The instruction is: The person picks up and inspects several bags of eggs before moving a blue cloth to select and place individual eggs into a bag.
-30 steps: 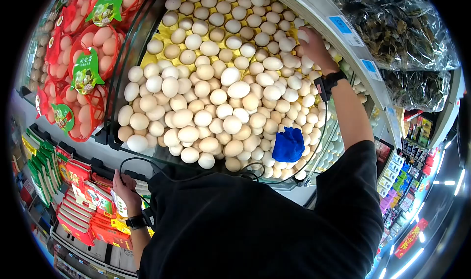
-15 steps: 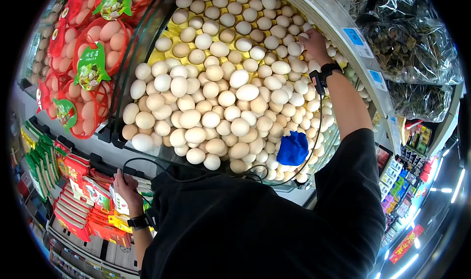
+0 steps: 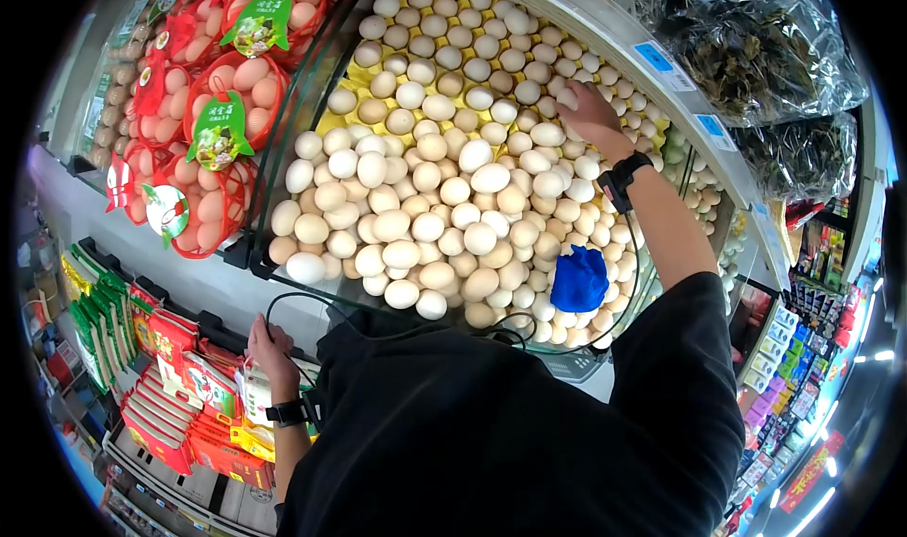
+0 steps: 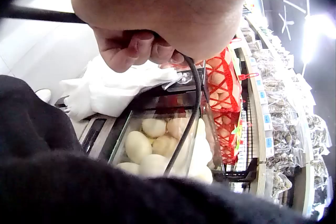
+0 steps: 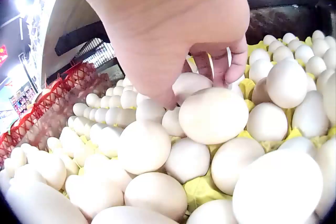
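Note:
My right hand point(image 3: 590, 117) reaches to the far right part of a big heap of eggs point(image 3: 387, 225). In the right wrist view, its thumb and fingers close round a pale egg point(image 5: 191, 85), with a larger egg point(image 5: 213, 115) right in front. Around them, more eggs sit in the cups of a yellow tray point(image 5: 202, 192). My left hand point(image 3: 272, 353) is held low at the left, outside the egg bin. Its fingers point(image 4: 139, 48) are curled with a black cable point(image 4: 195, 92) running through them.
A crumpled blue thing point(image 3: 579, 279) lies on the eggs. Red net bags of eggs point(image 3: 222, 117) stand beyond a glass divider at left. Packets point(image 3: 179, 348) fill a lower shelf. A ledge with price tags point(image 3: 652, 55) borders the bin, below bagged dried goods point(image 3: 756, 55).
The head view has shifted, so the scene sits farther right. My right hand has moved left over the tray eggs, away from the ledge. The left hand keeps its low position beside the bin.

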A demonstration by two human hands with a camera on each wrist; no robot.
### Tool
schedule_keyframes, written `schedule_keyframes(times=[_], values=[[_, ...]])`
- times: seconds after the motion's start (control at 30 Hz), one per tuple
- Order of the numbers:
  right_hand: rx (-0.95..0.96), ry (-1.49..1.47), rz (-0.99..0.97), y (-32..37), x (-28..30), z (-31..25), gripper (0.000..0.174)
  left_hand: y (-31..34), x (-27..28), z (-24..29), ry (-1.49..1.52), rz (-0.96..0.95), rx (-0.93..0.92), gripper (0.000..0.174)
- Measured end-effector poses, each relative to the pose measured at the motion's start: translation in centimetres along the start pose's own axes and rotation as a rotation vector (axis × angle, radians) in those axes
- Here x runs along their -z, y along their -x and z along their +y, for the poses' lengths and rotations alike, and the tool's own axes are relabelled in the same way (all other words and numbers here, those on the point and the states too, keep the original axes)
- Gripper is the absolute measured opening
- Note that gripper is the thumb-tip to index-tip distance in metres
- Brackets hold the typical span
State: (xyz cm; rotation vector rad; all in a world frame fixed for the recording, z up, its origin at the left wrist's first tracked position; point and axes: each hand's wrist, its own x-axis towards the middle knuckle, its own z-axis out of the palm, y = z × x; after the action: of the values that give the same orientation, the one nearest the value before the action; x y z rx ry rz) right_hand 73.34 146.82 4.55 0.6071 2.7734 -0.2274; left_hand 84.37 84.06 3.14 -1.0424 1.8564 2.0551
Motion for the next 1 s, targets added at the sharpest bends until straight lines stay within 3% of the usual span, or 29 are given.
schedule_keyframes(times=[0.43, 0.63, 0.7, 0.77, 0.83, 0.9, 1.0], values=[[-0.047, -0.087, -0.020, 0.1, -0.1, -0.2, 0.052, 0.8, 0.6, -0.5, -0.032, 0.003, -0.039, 0.037], [0.104, -0.218, 0.161, 3.1, 1.1, -1.1, 0.042, -1.3, 1.2, -1.4, -0.155, -0.157, -0.018, 0.038], [0.124, -0.276, 0.150, 4.1, 2.0, -2.8, 0.041, -2.1, 1.8, -1.6, -0.482, -0.253, -0.091, 0.041], [0.192, -0.315, 0.192, 5.2, 2.5, -5.9, 0.040, -3.4, 2.8, -2.4, -0.544, -0.251, -0.054, 0.044], [0.266, -0.353, 0.225, 5.4, 2.9, -9.8, 0.038, -5.0, 4.2, -4.2, -0.810, -0.336, -0.091, 0.044], [0.461, -0.496, 0.188, 4.8, 2.8, -14.1, 0.037, -5.1, 4.2, -4.7, -0.800, -0.355, -0.085, 0.044], [0.551, -0.529, 0.215, 3.1, 1.5, -20.7, 0.032, -4.7, 3.7, -5.0, -0.760, -0.377, -0.047, 0.043]])
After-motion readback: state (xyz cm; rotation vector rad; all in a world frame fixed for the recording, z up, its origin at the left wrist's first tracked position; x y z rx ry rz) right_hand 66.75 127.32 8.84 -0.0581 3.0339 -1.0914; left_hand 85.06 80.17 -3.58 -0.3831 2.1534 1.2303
